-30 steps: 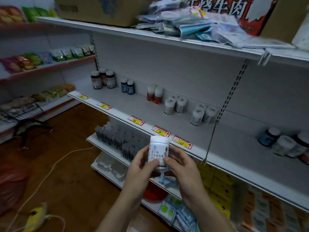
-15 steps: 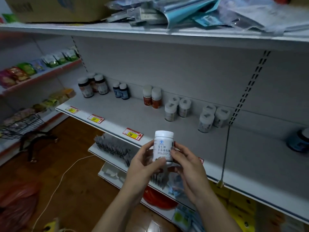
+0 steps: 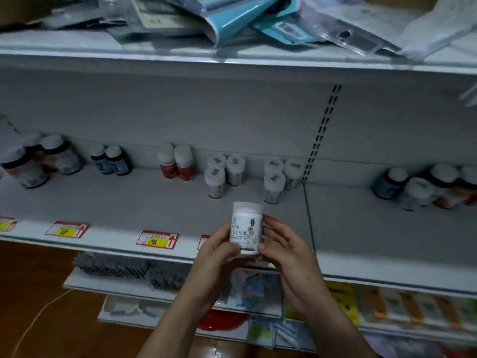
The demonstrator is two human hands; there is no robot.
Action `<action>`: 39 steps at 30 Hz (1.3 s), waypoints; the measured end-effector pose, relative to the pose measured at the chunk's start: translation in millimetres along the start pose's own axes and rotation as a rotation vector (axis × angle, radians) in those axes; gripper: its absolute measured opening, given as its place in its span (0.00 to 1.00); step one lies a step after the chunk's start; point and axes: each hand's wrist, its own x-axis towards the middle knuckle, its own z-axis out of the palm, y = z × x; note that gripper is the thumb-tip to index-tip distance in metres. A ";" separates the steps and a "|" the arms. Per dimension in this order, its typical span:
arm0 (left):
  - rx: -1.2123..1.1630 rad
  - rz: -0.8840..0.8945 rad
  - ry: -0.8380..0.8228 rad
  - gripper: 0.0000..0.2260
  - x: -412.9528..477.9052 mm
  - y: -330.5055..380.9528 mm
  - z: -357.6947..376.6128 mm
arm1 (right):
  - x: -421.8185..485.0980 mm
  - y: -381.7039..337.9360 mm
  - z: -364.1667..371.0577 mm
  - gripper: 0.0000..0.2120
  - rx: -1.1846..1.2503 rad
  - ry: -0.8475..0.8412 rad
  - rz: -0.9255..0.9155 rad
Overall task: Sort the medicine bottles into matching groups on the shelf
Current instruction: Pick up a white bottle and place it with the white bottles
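"White plastic medicine bottle (image 3: 247,228) with a white cap and a printed label: where is it?"

"Upright in the air, in front of the front edge of the grey metal shelf (image 3: 129,202), held between both hands."

"How do the hands hold it?"

"The left hand (image 3: 214,257) curls round the bottle's left side, thumb on the lower label. The right hand (image 3: 286,254) grips the right side, fingertips bent against the label's edge. Neither hand is spread flat; both close on the bottle."

"What stands on the shelf?"

"Along the back wall, from the left: three dark brown jars with pale lids (image 3: 38,161), two dark blue bottles (image 3: 111,161) touching, two red-brown bottles with white caps (image 3: 176,164) touching, then three white bottles (image 3: 224,171) and, just beside them, three more white bottles (image 3: 281,177). The held bottle hangs in front of these two white groups (their labels are too dim to read). Far right, past the shelf seam, a mixed cluster of blue, white and brown bottles (image 3: 426,187) stands crowded together."

"Anything else?"

"Red-and-yellow price tags (image 3: 157,239) run along the shelf's front lip, and loose plastic packets (image 3: 258,19) lie piled on the shelf above."
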 end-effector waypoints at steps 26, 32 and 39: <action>0.411 -0.043 -0.126 0.11 52.0 -20.7 19.0 | 8.7 9.9 -27.9 0.18 -0.113 0.327 -0.072; 0.628 0.015 -0.053 0.14 89.8 -36.0 56.7 | 42.6 0.3 -73.5 0.21 -0.389 0.380 -0.139; 0.687 -0.019 0.144 0.09 125.1 -50.1 79.7 | 95.3 0.2 -100.3 0.22 -0.617 0.331 -0.128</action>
